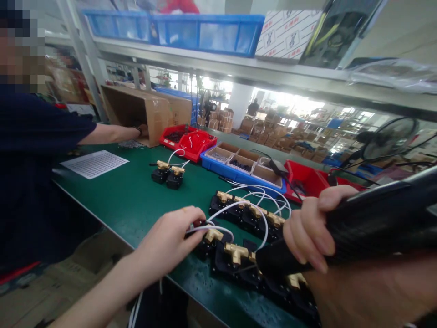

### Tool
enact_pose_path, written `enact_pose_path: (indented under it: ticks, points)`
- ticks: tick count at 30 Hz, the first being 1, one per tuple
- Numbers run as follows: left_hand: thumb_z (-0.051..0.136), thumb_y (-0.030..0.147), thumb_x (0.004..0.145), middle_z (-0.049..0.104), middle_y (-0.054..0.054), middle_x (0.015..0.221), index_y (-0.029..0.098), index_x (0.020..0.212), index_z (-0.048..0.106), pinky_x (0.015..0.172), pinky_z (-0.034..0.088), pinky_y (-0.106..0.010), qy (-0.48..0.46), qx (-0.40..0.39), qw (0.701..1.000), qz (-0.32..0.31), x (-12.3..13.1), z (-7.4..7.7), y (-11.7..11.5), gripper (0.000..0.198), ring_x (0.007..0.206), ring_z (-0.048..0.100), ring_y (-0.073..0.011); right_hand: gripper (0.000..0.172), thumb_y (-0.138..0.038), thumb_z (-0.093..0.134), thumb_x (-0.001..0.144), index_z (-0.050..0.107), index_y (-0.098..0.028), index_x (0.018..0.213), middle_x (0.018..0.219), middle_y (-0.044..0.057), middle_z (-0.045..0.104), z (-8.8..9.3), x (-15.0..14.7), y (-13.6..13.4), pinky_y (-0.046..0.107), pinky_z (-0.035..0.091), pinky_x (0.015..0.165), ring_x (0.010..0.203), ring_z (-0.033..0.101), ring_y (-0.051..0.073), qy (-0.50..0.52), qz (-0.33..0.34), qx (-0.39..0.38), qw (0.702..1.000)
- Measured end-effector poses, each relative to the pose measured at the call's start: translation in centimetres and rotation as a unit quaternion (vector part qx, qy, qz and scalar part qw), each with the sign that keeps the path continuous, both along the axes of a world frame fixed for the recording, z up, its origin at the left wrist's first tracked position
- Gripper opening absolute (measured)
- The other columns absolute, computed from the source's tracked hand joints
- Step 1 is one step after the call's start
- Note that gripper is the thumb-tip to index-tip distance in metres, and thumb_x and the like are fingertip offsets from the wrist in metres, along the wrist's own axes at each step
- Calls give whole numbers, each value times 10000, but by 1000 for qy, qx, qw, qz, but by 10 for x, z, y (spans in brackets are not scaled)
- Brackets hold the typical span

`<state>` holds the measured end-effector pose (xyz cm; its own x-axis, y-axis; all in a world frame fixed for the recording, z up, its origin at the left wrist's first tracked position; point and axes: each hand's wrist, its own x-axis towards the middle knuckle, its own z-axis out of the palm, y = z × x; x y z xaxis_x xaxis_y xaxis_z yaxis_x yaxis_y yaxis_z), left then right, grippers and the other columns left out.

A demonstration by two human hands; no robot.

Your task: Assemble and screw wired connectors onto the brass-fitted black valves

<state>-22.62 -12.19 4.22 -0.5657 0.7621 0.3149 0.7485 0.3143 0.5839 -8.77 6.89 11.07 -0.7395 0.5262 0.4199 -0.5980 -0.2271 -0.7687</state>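
Observation:
My right hand (309, 228) is wrapped round a black electric screwdriver (372, 223), held slanting down to the left. Its thin bit (247, 268) reaches a row of black units with brass tee fittings (236, 253) near the bench's front edge. My left hand (170, 234) has thumb and fingers pinched on the black unit at the row's left end (206, 248), beside a brass fitting and a white tube (218, 229). What lies between the fingertips is partly hidden. Behind runs a second row of these units (254, 214), with white tubes looping over it.
Two more units (169, 176) stand farther left on the green bench (143, 200). Behind are red bins (205, 148), a blue tray with compartments (239, 180) and a cardboard box (167, 114). A co-worker's arm (112, 133) reaches into the box. A shelf (205, 64) crosses above.

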Motion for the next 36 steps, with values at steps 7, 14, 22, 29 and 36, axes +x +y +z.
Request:
enact_pose_path:
  ticks: [7, 14, 22, 29, 36]
  points:
    - [642, 102, 888, 577, -127, 1395, 299, 1289, 641, 1073, 394, -567, 279, -87, 952, -92, -66, -20, 18, 447, 1298, 501, -320, 640, -806, 685, 703, 685, -167, 734, 410, -32, 459, 2, -11, -5, 195, 282, 283, 273, 365, 92, -3, -2, 24, 1000]
    - [500, 41, 883, 689, -36, 1101, 234, 1134, 640, 923, 526, -337, 117, 211, 969, -55, -24, -11, -9, 346, 1040, 634, -171, 462, -633, 747, 772, 687, -176, 772, 453, -45, 457, 2, -14, -3, 193, 276, 272, 275, 327, 70, -6, -21, 67, 998]
    - [762, 334, 868, 707, -57, 1157, 242, 1189, 693, 923, 467, -370, 16, 87, 974, -208, -32, -45, 17, 341, 1069, 626, -219, 598, -725, 557, 870, 696, -153, 768, 445, -26, 477, 0, -31, -23, 199, 287, 292, 299, 387, 90, 2, 43, 56, 997]
    - [750, 393, 872, 652, -47, 1024, 285, 1174, 731, 867, 477, -327, -128, 150, 965, -174, -18, -60, 18, 321, 972, 609, -194, 516, -658, 609, 873, 697, -151, 842, 544, -6, 545, -14, -30, -37, 231, 370, 376, 375, 476, 113, 8, 65, 41, 997]
    - [627, 328, 963, 731, -49, 1053, 248, 1172, 723, 901, 446, -355, -195, 166, 948, -191, -17, -63, 18, 243, 1008, 619, -203, 515, -658, 600, 865, 630, -164, 725, 523, -4, 518, -13, -41, -49, 235, 356, 347, 356, 478, 118, 15, 36, 59, 997]
